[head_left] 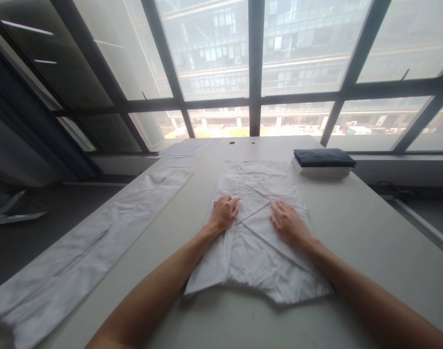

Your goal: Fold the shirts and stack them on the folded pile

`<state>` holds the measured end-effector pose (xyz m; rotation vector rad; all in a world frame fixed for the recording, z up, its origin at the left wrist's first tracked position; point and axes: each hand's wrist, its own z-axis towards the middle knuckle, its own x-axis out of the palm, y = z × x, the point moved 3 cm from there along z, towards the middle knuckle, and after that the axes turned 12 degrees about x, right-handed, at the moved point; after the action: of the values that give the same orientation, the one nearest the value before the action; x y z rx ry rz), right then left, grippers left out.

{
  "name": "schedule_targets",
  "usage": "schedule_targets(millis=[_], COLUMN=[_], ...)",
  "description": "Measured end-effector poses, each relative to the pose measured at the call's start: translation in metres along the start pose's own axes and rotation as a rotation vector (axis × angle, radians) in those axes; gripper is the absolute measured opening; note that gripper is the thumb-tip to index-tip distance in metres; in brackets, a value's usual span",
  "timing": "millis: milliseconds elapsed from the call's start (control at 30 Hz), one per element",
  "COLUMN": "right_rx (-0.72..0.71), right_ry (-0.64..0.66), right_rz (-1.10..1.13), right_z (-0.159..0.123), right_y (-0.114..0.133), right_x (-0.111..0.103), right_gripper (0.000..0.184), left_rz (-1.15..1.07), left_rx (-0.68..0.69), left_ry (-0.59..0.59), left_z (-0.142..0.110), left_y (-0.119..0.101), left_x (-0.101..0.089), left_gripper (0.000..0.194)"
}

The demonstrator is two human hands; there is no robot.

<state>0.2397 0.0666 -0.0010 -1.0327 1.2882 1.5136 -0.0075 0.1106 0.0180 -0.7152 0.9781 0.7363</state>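
A white shirt (255, 252) lies spread on the table, wrinkled, with diagonal fold lines across its middle and a curved near edge. On its left side rests my left hand (224, 212), fingers partly bent and apart, the index finger reaching inward over the cloth. My right hand (288, 222) lies flatter on the right side, its fingers spread and touching the fabric. Neither hand visibly grips the cloth. Bare shirt surface shows between the two hands.
Along the table's (370, 252) left edge runs a long white cloth (86, 247). At the back right, a dark folded cloth (323, 158) tops a stack of white folded cloth (325, 171). White sheets (179, 152) lie back left. Large windows (214, 48) stand beyond.
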Motion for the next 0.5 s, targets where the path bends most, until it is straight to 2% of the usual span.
schedule_targets(millis=[100,167,233,300,367,500], right_rx=[0.001,0.001,0.000,0.001,0.009,0.024], right_ry=[-0.010,-0.011,-0.013,-0.012,-0.008,0.002], right_rz=[-0.003,-0.001,0.008,0.020,0.028,0.033], right_z=[0.000,0.000,0.000,0.000,0.000,0.000], right_y=[0.000,0.000,0.000,0.001,0.001,0.001], right_x=[-0.001,-0.002,-0.002,-0.003,-0.003,-0.003], right_gripper=[0.054,0.054,0.054,0.054,0.054,0.055], left_rz=[-0.132,-0.233,-0.298,-0.329,-0.321,-0.300], left_rx=[-0.018,-0.046,-0.120,-0.234,-0.347,-0.473], left_ry=[0.011,0.034,0.055,0.066,0.151,0.348], left_z=[0.009,0.014,0.014,0.006,-0.009,-0.040], left_y=[0.013,0.034,0.064,0.098,0.129,0.168], left_x=[-0.017,-0.039,-0.065,-0.090,-0.106,-0.115], left_gripper=[0.044,0.049,0.054,0.059,0.062,0.059])
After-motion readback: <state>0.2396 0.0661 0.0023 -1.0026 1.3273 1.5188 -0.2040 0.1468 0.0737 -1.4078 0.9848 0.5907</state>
